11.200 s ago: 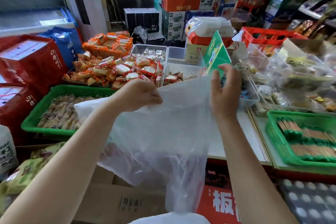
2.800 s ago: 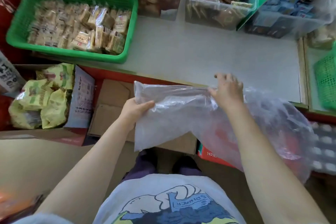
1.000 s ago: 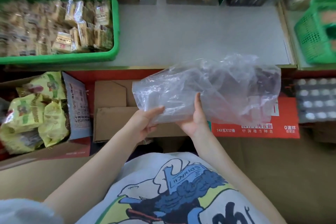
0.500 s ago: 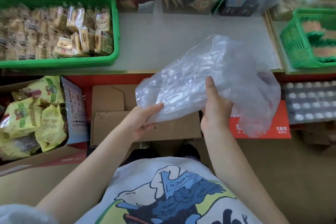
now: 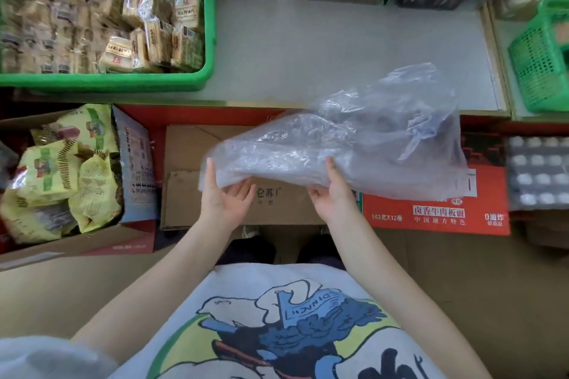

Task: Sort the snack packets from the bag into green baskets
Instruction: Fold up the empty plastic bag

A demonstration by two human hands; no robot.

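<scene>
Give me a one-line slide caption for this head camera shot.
Both hands, left hand and right hand, hold a crumpled clear plastic bag below a green plastic basket of wrapped snack packets.

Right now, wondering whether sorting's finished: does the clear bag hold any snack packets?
No: the clear plastic bag, gripped by both hands, looks crumpled and empty.
</scene>
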